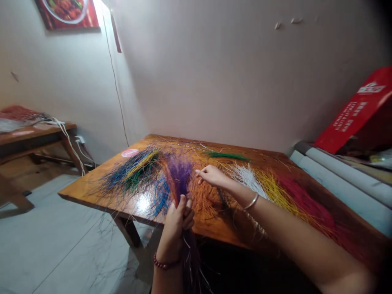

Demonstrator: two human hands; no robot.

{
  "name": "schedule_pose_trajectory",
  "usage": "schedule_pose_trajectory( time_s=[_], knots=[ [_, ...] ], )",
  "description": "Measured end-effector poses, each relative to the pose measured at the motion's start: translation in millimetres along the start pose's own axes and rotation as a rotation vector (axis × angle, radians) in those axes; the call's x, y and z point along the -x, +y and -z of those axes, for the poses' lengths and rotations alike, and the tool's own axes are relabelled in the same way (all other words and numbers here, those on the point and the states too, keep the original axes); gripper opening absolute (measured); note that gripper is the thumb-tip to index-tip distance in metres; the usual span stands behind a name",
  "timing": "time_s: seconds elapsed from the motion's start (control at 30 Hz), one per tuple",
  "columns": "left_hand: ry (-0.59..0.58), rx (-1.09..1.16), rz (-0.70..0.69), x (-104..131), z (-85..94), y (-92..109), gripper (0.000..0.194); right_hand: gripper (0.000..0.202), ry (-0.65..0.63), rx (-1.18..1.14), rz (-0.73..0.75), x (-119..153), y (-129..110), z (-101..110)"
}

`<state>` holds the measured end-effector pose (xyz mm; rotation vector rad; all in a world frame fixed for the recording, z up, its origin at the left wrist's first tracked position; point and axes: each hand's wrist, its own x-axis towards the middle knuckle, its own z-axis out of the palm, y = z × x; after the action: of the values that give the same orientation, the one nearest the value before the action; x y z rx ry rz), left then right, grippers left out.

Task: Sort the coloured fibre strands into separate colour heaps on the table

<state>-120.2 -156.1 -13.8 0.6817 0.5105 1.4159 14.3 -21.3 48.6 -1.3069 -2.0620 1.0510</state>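
Observation:
My left hand [180,216], with a dark bead bracelet at the wrist, is closed round a bundle of purple strands [183,173] with some orange strands [170,179] along its left side. The bundle fans out above the fist and its tail hangs below, past the table's front edge. My right hand [210,175], with a silver bangle, is held to the right of the purple fan, its fingers pinched together; what they hold, if anything, is too small to make out. Loose orange strands [205,200] lie on the table under it.
On the wooden table [101,179] lie blue, yellow and green strands [134,167] at left, a green bunch [229,155] behind, and white [248,177], yellow [275,188] and red strands [309,200] at right. A red box [352,114] and rolls [346,171] stand beyond.

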Motion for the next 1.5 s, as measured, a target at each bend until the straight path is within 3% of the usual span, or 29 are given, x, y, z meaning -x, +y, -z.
schedule_pose_trajectory(
  time_s=[0.17,0.23,0.3,0.4,0.77,0.97,1.5],
  knots=[
    [0.127,-0.151,0.087,-9,-29.0,-25,0.052,0.028,-0.178,-0.377,-0.045,62,8,10],
    [0.162,-0.190,0.112,-12,-36.7,-37,0.057,0.029,-0.132,-0.390,-0.027,82,12,5],
    [0.182,-0.207,0.122,-15,-42.2,-48,0.061,0.031,0.027,-0.365,0.026,93,16,-1],
    [0.207,-0.198,0.122,-16,-49.1,-62,0.061,0.036,0.226,-0.350,0.089,101,20,-7],
    [0.245,-0.046,0.059,1,-74.0,-76,0.049,0.038,0.449,-0.665,-0.030,123,28,-19],
    [0.189,-0.106,0.101,6,-79.6,-77,0.053,0.032,0.472,-0.760,-0.068,136,23,-18],
    [0.131,-0.103,0.166,14,-85.7,-80,0.051,0.024,0.574,-0.571,0.009,156,21,-14]
  ],
)
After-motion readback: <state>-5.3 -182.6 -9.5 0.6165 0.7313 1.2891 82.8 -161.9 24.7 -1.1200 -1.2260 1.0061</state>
